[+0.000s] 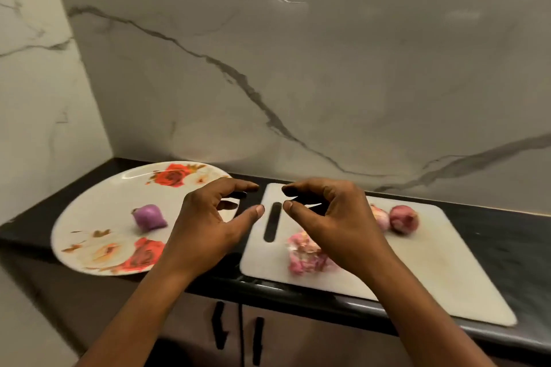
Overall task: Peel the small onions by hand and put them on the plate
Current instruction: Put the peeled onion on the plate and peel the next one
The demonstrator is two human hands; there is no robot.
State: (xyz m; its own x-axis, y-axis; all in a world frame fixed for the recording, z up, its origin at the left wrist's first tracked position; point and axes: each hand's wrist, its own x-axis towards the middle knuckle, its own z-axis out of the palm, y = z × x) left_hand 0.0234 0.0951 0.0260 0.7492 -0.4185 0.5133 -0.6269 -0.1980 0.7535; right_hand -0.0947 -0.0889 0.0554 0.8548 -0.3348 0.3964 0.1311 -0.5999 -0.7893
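Note:
One peeled purple onion point(148, 217) lies on the white plate with red roses point(98, 205) at the left. On the white cutting board point(432, 262) sit two unpeeled reddish onions point(402, 219), partly hidden behind my right wrist, and a heap of pink onion skins point(307, 253). My left hand point(208, 223) hovers over the plate's right edge, fingers loosely curved, holding nothing. Above the board's slot handle, my right hand point(331, 217) also hangs loosely curved and holds nothing. The two hands' fingertips face each other, a short gap apart.
The plate and board lie on a narrow black counter point(507, 247) against a marble wall point(298, 68). The plate overhangs the counter's front edge. Cabinet doors with black handles point(220, 325) are below. A marble side wall closes off the left.

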